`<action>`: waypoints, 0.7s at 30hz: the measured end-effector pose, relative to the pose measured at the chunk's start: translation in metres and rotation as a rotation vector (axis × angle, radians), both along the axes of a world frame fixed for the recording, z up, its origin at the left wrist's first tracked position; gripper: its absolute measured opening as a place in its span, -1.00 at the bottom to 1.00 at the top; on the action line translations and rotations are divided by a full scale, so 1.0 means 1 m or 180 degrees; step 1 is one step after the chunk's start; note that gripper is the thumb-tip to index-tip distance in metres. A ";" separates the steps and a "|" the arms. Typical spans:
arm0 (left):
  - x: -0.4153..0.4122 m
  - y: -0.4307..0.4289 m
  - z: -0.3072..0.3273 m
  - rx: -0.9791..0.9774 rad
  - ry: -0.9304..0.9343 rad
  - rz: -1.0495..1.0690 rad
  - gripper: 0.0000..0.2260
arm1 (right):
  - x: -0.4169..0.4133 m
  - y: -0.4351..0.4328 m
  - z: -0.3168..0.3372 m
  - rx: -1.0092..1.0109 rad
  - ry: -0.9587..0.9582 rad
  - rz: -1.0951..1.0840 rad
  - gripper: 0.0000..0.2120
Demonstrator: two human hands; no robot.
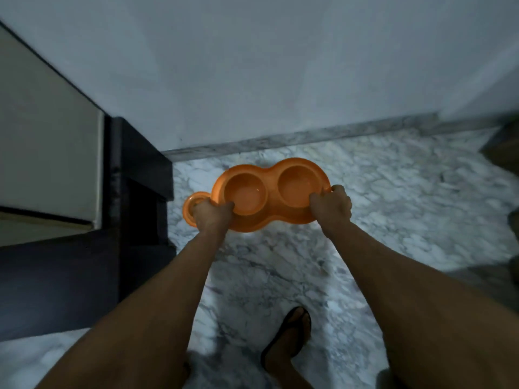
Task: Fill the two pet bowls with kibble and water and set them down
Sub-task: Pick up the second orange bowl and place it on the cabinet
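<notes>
An orange double pet bowl point(271, 192), two round wells in one moulded tray, is held above the marble floor near the wall. My left hand point(212, 216) grips its left near rim, thumb over the edge of the left well point(245, 193). My right hand point(331, 206) grips the right end beside the right well point(299, 186). Both wells look orange inside; I cannot tell whether they hold kibble or water. A smaller orange round piece point(191, 206) shows at the left, partly hidden behind my left hand.
A dark cabinet base point(140, 175) with a pale counter point(47, 153) stands at the left. The grey wall point(252, 80) and marble skirting point(309, 136) lie ahead. My sandalled foot point(289, 338) is on the marble floor point(407, 197) below. A dark object point(502, 147) sits at the right edge.
</notes>
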State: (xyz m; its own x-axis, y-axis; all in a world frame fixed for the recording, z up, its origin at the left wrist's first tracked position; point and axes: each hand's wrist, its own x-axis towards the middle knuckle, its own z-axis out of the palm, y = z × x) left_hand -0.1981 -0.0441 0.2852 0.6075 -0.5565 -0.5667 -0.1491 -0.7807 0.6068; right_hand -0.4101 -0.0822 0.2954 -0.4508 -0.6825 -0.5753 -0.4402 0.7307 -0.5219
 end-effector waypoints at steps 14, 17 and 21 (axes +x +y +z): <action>0.102 0.110 0.310 -0.0957 0.0204 0.0174 -0.81 | 0.100 0.093 0.315 -0.0794 -0.0114 0.0085 -0.44; 0.149 0.152 0.344 -0.0948 0.0132 0.0408 -0.87 | 0.147 0.129 0.348 -0.0940 -0.0119 0.0220 -0.44; 0.221 0.210 0.383 -0.1102 0.0114 0.0609 -0.82 | 0.221 0.182 0.378 -0.1030 -0.0163 0.0357 -0.41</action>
